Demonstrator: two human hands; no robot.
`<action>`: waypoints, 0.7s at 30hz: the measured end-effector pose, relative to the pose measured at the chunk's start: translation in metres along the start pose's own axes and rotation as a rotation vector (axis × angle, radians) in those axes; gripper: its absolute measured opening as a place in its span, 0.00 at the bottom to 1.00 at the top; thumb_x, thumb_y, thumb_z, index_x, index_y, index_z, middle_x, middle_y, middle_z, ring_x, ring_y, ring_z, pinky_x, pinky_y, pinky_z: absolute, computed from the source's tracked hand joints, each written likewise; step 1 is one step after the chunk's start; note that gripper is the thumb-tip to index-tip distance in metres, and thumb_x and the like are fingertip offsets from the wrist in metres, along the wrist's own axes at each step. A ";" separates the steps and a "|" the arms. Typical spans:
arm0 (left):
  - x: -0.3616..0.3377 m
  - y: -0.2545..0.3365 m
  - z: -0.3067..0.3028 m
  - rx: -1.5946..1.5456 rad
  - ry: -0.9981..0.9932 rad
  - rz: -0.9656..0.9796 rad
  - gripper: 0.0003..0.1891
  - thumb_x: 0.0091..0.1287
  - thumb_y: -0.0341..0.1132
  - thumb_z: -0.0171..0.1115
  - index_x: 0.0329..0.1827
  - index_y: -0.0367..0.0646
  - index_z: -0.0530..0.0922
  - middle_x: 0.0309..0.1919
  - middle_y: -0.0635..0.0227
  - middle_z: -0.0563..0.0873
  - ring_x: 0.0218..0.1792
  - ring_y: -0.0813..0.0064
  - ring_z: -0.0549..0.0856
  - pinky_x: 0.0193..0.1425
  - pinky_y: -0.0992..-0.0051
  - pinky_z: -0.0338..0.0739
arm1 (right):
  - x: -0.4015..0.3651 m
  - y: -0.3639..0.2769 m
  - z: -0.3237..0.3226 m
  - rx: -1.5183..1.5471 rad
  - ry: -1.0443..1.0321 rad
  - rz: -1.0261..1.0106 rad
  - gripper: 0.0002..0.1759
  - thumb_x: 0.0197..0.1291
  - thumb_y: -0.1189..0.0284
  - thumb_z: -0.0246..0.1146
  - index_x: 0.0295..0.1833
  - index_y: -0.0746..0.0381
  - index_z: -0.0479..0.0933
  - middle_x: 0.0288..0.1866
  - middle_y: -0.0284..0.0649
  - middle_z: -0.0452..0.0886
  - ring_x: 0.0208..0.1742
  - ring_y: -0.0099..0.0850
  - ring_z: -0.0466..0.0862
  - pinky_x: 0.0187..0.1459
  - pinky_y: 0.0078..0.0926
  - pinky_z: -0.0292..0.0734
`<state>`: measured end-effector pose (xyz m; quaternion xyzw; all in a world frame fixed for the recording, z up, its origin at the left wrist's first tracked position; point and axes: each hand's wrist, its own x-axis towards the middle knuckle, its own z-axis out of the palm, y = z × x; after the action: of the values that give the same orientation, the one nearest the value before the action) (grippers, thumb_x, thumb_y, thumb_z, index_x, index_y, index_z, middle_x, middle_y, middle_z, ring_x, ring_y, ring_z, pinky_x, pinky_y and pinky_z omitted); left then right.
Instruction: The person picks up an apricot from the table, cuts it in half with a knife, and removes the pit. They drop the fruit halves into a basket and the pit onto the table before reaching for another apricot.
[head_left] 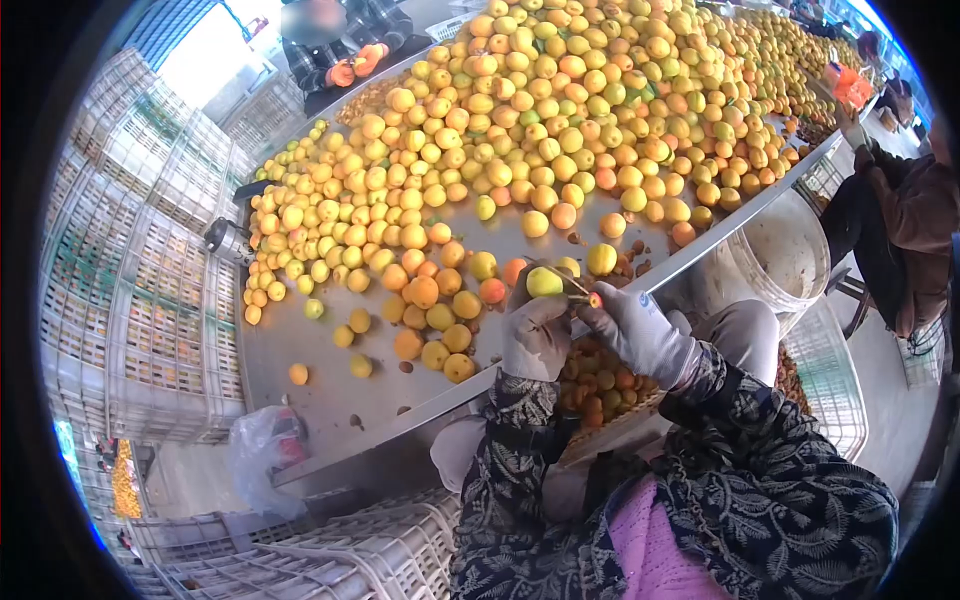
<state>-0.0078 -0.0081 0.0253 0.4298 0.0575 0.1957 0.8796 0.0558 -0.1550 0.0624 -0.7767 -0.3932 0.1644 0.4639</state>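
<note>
My left hand (535, 338), in a pale, stained work glove, is closed around a yellow-green apricot (545, 281) just above the near edge of the metal table. Close beside it, my right hand (645, 338) wears a similar glove. Its fingers are pinched on a thin, stick-like tool with a red end (595, 300); the exact kind is too small to make out. Beyond both hands, loose apricots (440, 317) lie on the table. Below them, a crate holds darker orange apricot pieces (600, 385), partly hidden by my hands and sleeves.
A large apricot heap (560, 110) covers the metal table (330, 385). A white bucket (775, 255) stands at right. Stacked plastic crates (150, 250) line the left, and a clear bag (265, 450) hangs at the table corner. Co-workers (345, 50) sit across and at right.
</note>
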 end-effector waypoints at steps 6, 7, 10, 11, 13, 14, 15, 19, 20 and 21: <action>-0.010 0.007 0.014 -0.408 0.048 -0.168 0.17 0.58 0.24 0.54 0.52 0.34 0.73 0.45 0.61 0.80 0.47 0.66 0.81 0.54 0.70 0.77 | -0.007 0.025 0.026 -0.211 0.075 -0.010 0.22 0.68 0.63 0.55 0.61 0.64 0.69 0.34 0.55 0.81 0.36 0.55 0.82 0.37 0.46 0.75; -0.011 0.001 0.012 -0.427 0.071 -0.175 0.16 0.59 0.24 0.54 0.52 0.35 0.73 0.45 0.61 0.80 0.47 0.67 0.81 0.53 0.70 0.77 | -0.007 0.025 0.029 -0.251 0.124 -0.015 0.23 0.67 0.63 0.55 0.63 0.63 0.68 0.33 0.55 0.81 0.36 0.55 0.82 0.37 0.47 0.75; -0.010 -0.006 0.009 -0.370 0.111 -0.172 0.16 0.59 0.25 0.55 0.51 0.37 0.73 0.44 0.62 0.80 0.46 0.68 0.81 0.51 0.70 0.77 | -0.002 0.022 0.037 -0.182 0.125 0.010 0.23 0.67 0.63 0.55 0.63 0.64 0.68 0.34 0.56 0.81 0.37 0.55 0.82 0.37 0.47 0.75; -0.010 -0.008 0.008 -0.294 0.136 -0.160 0.15 0.60 0.25 0.55 0.51 0.38 0.73 0.44 0.63 0.80 0.45 0.69 0.81 0.50 0.70 0.77 | 0.000 0.019 0.037 -0.185 0.122 0.006 0.23 0.67 0.63 0.55 0.63 0.64 0.68 0.34 0.56 0.81 0.37 0.55 0.82 0.37 0.47 0.75; -0.010 -0.013 0.007 -0.229 0.101 -0.049 0.15 0.60 0.25 0.55 0.51 0.38 0.73 0.43 0.63 0.80 0.45 0.70 0.81 0.50 0.71 0.77 | 0.002 0.007 0.033 -0.105 0.068 0.135 0.24 0.68 0.63 0.56 0.63 0.66 0.68 0.37 0.54 0.83 0.38 0.51 0.84 0.40 0.42 0.77; -0.009 -0.010 0.011 -0.163 0.062 0.064 0.15 0.61 0.25 0.55 0.52 0.38 0.73 0.43 0.64 0.80 0.45 0.70 0.81 0.50 0.71 0.77 | 0.004 0.004 0.028 -0.108 0.067 0.128 0.24 0.68 0.63 0.56 0.63 0.66 0.68 0.37 0.54 0.83 0.38 0.51 0.84 0.40 0.42 0.77; -0.009 -0.006 0.014 -0.163 0.059 0.070 0.15 0.61 0.25 0.55 0.52 0.38 0.73 0.43 0.64 0.80 0.45 0.70 0.81 0.50 0.71 0.77 | 0.005 0.002 0.022 0.025 0.023 0.102 0.24 0.68 0.62 0.56 0.63 0.67 0.69 0.38 0.53 0.83 0.39 0.45 0.84 0.41 0.38 0.77; -0.009 -0.004 0.016 -0.437 -0.012 -0.035 0.18 0.67 0.34 0.60 0.57 0.37 0.73 0.47 0.61 0.81 0.48 0.68 0.81 0.52 0.71 0.77 | -0.001 0.013 0.013 0.209 0.061 -0.010 0.25 0.70 0.60 0.57 0.62 0.69 0.70 0.39 0.47 0.83 0.42 0.28 0.81 0.46 0.29 0.76; -0.010 -0.004 0.015 -0.400 -0.067 -0.013 0.19 0.70 0.41 0.60 0.57 0.38 0.74 0.50 0.59 0.82 0.49 0.66 0.81 0.54 0.69 0.78 | -0.003 0.011 0.011 0.208 0.064 -0.007 0.25 0.70 0.60 0.57 0.62 0.69 0.70 0.39 0.47 0.83 0.42 0.28 0.81 0.46 0.29 0.76; -0.014 0.000 0.012 -0.359 -0.060 -0.044 0.22 0.67 0.43 0.65 0.57 0.38 0.75 0.50 0.60 0.82 0.50 0.65 0.81 0.54 0.68 0.78 | -0.006 0.007 0.008 0.238 0.024 -0.009 0.24 0.71 0.61 0.56 0.62 0.69 0.70 0.40 0.46 0.83 0.42 0.26 0.80 0.46 0.29 0.76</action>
<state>-0.0172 -0.0221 0.0319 0.2700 0.0047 0.1706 0.9476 0.0498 -0.1566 0.0514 -0.7163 -0.3686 0.1984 0.5582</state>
